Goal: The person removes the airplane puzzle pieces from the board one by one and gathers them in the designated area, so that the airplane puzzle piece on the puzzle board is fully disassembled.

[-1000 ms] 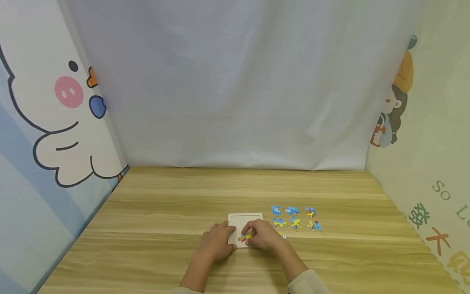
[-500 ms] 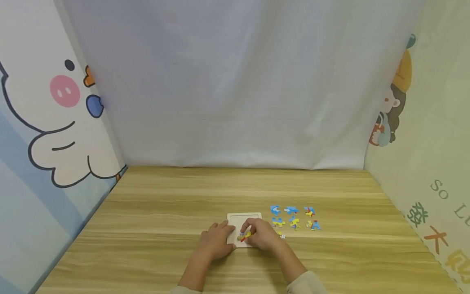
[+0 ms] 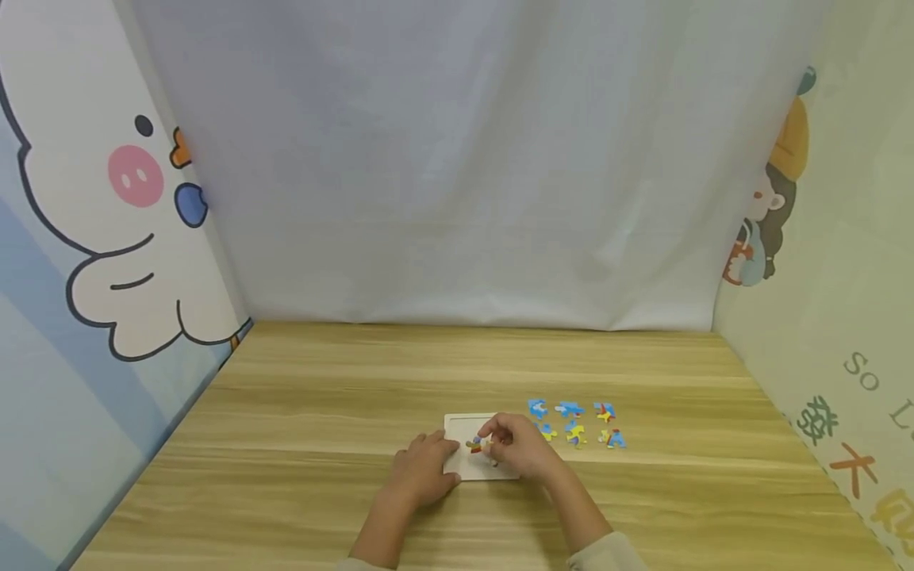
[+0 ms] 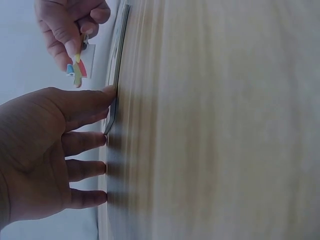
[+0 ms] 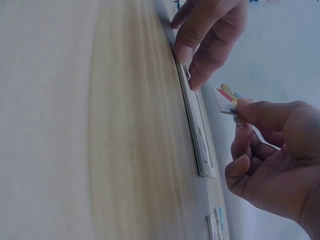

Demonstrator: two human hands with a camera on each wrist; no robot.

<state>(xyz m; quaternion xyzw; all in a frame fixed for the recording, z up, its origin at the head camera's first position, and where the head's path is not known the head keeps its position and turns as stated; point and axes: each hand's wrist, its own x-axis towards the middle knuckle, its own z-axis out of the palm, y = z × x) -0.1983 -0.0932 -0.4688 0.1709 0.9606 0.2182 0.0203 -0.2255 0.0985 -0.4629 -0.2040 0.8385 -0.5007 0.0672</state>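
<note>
A pale, shallow puzzle tray (image 3: 464, 427) lies flat on the wooden table. My left hand (image 3: 423, 468) rests along its left side; in the left wrist view the fingers are fairly straight, with the thumb on the tray's edge. Above the tray, my right hand (image 3: 520, 448) pinches a small jigsaw piece (image 5: 227, 97) between thumb and fingers. That piece, coloured red, yellow and blue, is tilted and apart from the tray. Part of the tray's right side is hidden behind the right hand.
Several blue, yellow and red jigsaw pieces (image 3: 570, 409) lie in rows on the table (image 3: 343, 381), right of the tray. A pale curtain (image 3: 457, 198) hangs behind the table, with printed cloths on both sides.
My right hand has lifted the jigsaw piece from low over the tray and moved slightly away from me and to the right. My left hand has stayed on the tray.
</note>
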